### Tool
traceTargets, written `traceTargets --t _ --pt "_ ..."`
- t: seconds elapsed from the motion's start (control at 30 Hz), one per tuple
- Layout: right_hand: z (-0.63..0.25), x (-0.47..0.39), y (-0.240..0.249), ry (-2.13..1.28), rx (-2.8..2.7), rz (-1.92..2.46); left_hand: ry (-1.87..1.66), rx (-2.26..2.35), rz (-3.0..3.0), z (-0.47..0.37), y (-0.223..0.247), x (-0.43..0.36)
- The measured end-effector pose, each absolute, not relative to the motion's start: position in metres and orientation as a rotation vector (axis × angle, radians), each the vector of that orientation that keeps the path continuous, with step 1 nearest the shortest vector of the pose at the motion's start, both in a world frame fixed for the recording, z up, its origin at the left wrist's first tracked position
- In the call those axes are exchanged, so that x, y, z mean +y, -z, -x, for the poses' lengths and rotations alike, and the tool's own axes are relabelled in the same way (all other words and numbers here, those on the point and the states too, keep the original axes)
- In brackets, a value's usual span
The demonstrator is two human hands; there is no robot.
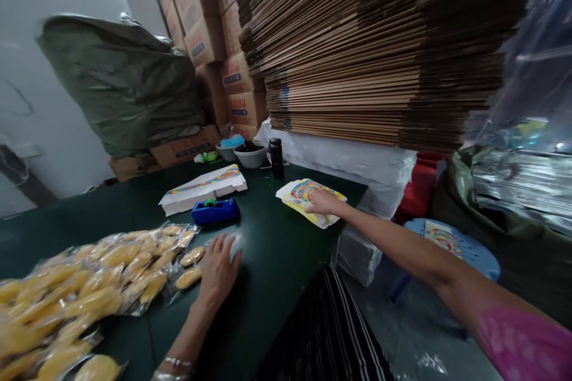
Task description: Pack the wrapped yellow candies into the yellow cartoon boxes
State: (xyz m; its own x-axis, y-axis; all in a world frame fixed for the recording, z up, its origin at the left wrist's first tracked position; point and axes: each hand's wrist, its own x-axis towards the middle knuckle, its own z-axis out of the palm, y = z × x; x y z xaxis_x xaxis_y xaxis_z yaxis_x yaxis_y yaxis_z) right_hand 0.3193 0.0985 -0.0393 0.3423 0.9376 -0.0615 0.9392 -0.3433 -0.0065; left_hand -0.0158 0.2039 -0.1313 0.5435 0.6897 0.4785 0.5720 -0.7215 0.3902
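My left hand (pixel 218 268) rests on the dark green table with its fingers spread, beside two wrapped yellow pieces (pixel 188 277). To its left spreads a large heap of yellow pieces in clear wrappers (pixel 102 274). My right hand (pixel 324 202) reaches out to a stack of flat, colourful printed cartons (pixel 304 190) near the table's right edge. Its fingers lie on top of the stack; whether they grip a carton cannot be made out. A blue tape dispenser (pixel 215 211) stands ahead of my left hand, in front of long white printed cartons (pixel 203 189).
Behind stand a black bottle (pixel 276 158) and a grey bowl (pixel 252 156). Folded cardboard (pixel 348 65) is stacked high beyond the dark green table (pixel 263 250). At the right, a blue stool (pixel 478 253) holds a printed carton.
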Motion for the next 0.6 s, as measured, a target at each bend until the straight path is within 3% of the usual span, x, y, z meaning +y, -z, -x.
traceTargets --t 0.17,0.37,0.6 --pt "-0.32 0.104 0.026 0.116 1.82 -2.497 -0.877 0.848 -2.42 -0.013 0.136 0.172" --pt "-0.31 0.106 0.019 0.097 1.766 -2.449 -0.771 0.889 -2.049 -0.009 0.136 0.171" --pt "-0.28 0.097 -0.021 -0.327 1.78 -2.525 -0.73 0.761 -1.509 -0.019 0.12 0.154"
